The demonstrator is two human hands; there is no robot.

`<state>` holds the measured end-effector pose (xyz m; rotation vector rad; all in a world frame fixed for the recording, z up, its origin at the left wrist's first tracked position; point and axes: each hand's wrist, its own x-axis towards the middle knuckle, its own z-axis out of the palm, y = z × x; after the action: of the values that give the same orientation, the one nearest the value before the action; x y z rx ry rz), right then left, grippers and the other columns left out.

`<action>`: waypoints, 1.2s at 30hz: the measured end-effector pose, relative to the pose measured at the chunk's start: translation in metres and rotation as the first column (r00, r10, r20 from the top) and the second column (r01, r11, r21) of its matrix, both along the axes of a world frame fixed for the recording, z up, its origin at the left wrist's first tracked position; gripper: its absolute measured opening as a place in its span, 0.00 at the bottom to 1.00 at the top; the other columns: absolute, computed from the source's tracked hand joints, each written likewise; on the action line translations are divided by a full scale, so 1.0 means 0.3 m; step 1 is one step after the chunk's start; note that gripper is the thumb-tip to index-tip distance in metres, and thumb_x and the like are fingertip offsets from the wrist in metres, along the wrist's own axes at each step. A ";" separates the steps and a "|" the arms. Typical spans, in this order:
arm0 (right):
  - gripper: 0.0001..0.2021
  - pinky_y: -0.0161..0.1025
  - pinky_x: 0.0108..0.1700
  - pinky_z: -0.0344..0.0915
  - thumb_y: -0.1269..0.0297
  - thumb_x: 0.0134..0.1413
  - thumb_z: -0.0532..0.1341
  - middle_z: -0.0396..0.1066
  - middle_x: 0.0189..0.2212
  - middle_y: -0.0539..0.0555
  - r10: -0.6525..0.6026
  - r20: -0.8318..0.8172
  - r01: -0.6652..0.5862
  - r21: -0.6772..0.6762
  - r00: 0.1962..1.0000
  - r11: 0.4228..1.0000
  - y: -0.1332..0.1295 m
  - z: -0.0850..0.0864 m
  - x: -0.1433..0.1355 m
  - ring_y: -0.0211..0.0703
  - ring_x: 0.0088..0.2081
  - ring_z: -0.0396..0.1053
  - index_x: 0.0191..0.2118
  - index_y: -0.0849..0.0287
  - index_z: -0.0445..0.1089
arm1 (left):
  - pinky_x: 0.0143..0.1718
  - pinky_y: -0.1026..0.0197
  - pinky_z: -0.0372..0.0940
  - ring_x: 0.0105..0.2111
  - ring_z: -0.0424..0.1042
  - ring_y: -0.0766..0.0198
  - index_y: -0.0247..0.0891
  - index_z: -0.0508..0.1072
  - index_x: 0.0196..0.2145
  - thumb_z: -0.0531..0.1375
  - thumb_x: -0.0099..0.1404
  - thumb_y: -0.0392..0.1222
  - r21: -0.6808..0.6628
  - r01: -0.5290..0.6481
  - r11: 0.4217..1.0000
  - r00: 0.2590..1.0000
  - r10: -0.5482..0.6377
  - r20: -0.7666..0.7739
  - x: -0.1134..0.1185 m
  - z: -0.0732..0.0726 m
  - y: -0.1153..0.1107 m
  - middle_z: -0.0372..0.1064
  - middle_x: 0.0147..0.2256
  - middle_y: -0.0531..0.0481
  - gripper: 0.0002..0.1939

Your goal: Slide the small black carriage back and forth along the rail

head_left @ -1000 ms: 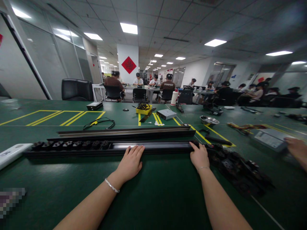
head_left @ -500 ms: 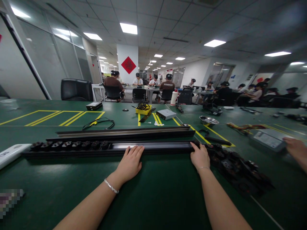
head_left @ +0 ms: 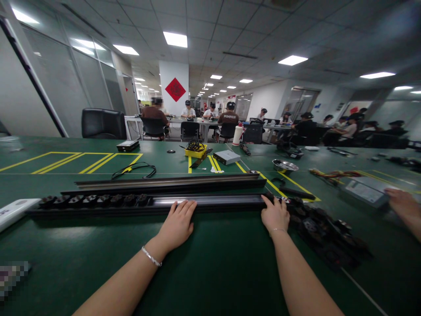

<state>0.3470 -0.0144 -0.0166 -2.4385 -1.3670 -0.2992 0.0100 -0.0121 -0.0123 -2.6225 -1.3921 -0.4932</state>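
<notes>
A long black rail [head_left: 210,206] lies across the green table, with several black socket modules [head_left: 116,200] seated in its left half and a bare shiny channel to their right. My left hand [head_left: 179,224] rests on the near edge of the rail, fingers laid out flat over it. At the rail's right end is my right hand [head_left: 275,215], its index finger stretched onto the end and the other fingers towards the loose parts. A heap of black modules [head_left: 325,232] lies just right of that hand. Behind the rail lie more long dark strips [head_left: 171,181].
A co-worker's hand [head_left: 404,208] is by a grey metal box [head_left: 366,191] at the right. Farther back are a yellow box with cables [head_left: 196,150], a silver box [head_left: 226,156] and a metal bowl [head_left: 285,165]. A white object [head_left: 18,213] lies at the left.
My right hand's outer fingers have shifted slightly right towards the loose modules. My left hand stays on the rail. The view has moved a little.
</notes>
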 end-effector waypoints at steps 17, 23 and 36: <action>0.26 0.52 0.52 0.56 0.71 0.52 0.47 0.50 0.59 0.54 -0.013 -0.061 0.012 -0.017 0.998 1.000 -0.001 0.005 0.001 0.53 0.60 0.44 0.57 0.43 0.56 | 0.59 0.46 0.42 0.58 0.51 0.55 0.39 0.51 0.59 0.50 0.57 0.38 -0.002 -0.003 1.000 1.000 0.003 -0.002 0.000 0.002 -0.001 0.53 0.59 0.48 0.31; 0.27 0.50 0.52 0.55 0.73 0.53 0.45 0.48 0.59 0.54 -0.029 -0.072 0.027 -0.022 0.997 0.999 -0.003 0.002 0.006 0.50 0.60 0.42 0.57 0.42 0.55 | 0.59 0.46 0.42 0.58 0.51 0.56 0.39 0.51 0.59 0.50 0.57 0.38 0.016 -0.001 1.000 1.000 0.001 -0.012 -0.002 -0.003 0.001 0.54 0.58 0.48 0.31; 0.27 0.51 0.52 0.55 0.72 0.53 0.45 0.47 0.60 0.55 -0.049 -0.103 0.045 -0.045 0.993 0.998 -0.004 0.014 -0.002 0.51 0.61 0.40 0.57 0.43 0.55 | 0.59 0.46 0.42 0.58 0.50 0.56 0.40 0.50 0.59 0.51 0.57 0.38 0.002 -0.001 1.000 1.000 0.001 -0.009 -0.002 -0.002 0.002 0.53 0.59 0.48 0.32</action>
<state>0.3464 -0.0155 -0.0124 -2.4859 -1.2863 -0.1529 0.0093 -0.0115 -0.0128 -2.6184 -1.3896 -0.4816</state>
